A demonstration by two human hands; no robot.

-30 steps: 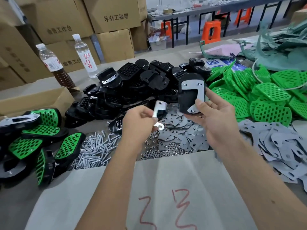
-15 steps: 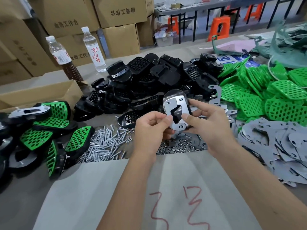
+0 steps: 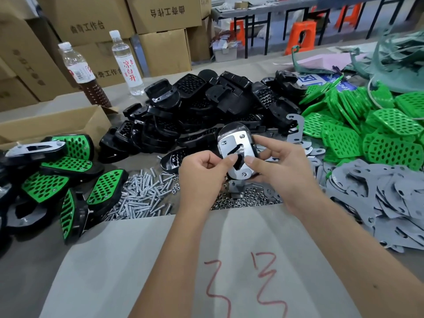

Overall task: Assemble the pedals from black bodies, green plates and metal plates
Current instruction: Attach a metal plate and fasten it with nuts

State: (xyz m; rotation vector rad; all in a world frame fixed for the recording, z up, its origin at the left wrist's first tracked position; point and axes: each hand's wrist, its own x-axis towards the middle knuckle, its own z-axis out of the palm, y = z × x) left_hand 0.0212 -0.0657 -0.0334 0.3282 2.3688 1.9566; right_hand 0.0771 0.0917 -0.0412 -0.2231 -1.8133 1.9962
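Note:
I hold a black pedal body [image 3: 231, 130] upright in front of me, with a shiny metal plate [image 3: 236, 148] lying on its face. My right hand [image 3: 277, 171] grips the body from the right, thumb on the plate's lower part. My left hand [image 3: 204, 173] pinches the plate's left edge with thumb and fingers. Behind them lies a heap of black bodies [image 3: 206, 106]. Green plates [image 3: 358, 127] are piled at the right, with grey metal plates [image 3: 385, 198] nearer me. Finished green-and-black pedals [image 3: 68, 177] lie at the left.
Screws [image 3: 142, 196] and nuts [image 3: 243, 199] are strewn just beyond a white sheet [image 3: 137, 260] with red marks. Two bottles [image 3: 127, 63] and a cardboard box [image 3: 55, 125] stand at the back left. More cartons and orange stools are behind the table.
A second ago my left hand held a small metal plate apart from the body. It has since brought the plate onto the body's face, and both hands have drawn together and lower.

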